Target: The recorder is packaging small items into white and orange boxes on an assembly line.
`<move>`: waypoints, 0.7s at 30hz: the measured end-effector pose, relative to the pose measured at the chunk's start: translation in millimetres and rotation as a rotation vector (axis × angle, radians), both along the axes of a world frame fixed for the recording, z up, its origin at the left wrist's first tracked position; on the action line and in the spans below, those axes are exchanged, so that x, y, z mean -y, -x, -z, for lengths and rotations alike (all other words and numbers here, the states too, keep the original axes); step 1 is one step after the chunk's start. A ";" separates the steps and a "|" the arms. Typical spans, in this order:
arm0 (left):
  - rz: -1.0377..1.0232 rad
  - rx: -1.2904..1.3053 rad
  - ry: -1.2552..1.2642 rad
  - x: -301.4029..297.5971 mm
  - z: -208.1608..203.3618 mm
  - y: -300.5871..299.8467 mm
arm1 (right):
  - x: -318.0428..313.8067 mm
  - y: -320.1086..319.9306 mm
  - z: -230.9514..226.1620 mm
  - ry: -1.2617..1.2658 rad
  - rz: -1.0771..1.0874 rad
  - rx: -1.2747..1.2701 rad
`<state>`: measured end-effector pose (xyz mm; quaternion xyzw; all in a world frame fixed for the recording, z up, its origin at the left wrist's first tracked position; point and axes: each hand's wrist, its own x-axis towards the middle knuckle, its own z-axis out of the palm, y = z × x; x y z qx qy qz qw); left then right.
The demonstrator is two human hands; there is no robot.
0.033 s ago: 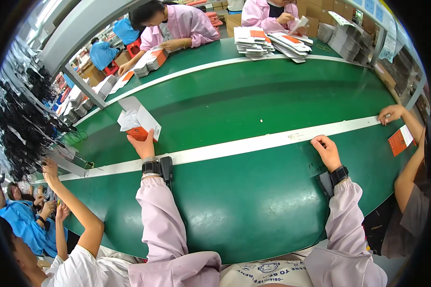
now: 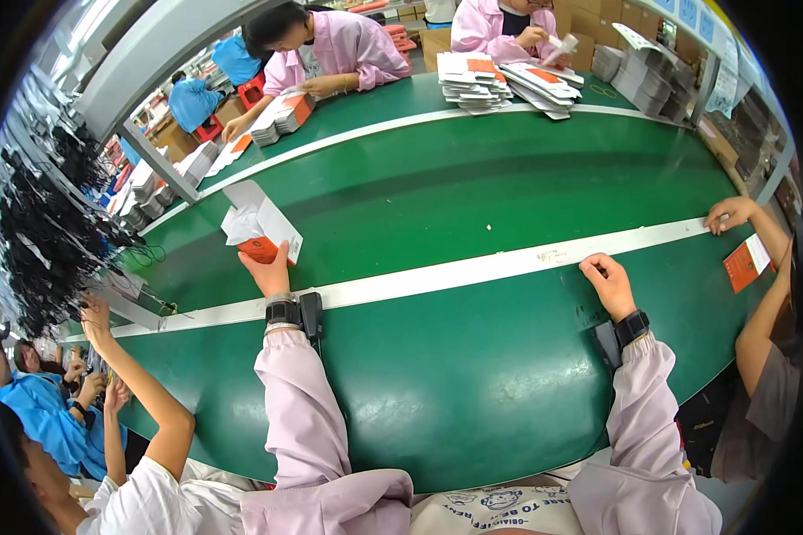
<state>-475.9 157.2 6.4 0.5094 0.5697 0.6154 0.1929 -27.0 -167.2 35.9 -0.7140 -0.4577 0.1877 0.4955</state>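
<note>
My left hand (image 2: pixel 268 267) grips a small white and orange carton (image 2: pixel 279 227) from its near side, thumb on one face and fingers round the orange part. The carton stands on the green belt just past the white strip, its flap up and white material showing in its mouth. Farther right, my right hand (image 2: pixel 608 283) rests by the near edge of the white strip (image 2: pixel 437 276), fingers curled in, with nothing seen in them. Each of my wrists carries a black strapped device.
Dark cables (image 2: pixel 40 232) hang in a bundle at left, beside a co-worker's raised arm (image 2: pixel 143 383). Another person's hand (image 2: pixel 730 214) lies at the right, near an orange and white box (image 2: pixel 746 263). Across the belt, two people in pink handle cartons by stacked flat boxes (image 2: pixel 473 85).
My hands and the carton hold their places. Across the belt at the top right, the person's white piece has tilted and dropped slightly.
</note>
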 end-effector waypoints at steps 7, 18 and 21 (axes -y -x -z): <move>0.080 -0.047 -0.048 17.3 -1.2 7.9 | -7.8 7.6 4.3 -0.026 0.010 0.008; 0.685 -0.172 0.063 219.4 -31.8 -139.1 | -17.7 118.4 -10.7 -0.269 -0.386 -0.102; 0.829 -0.007 0.079 245.6 -38.5 -156.9 | -12.7 131.2 -12.1 -0.364 -0.421 -0.114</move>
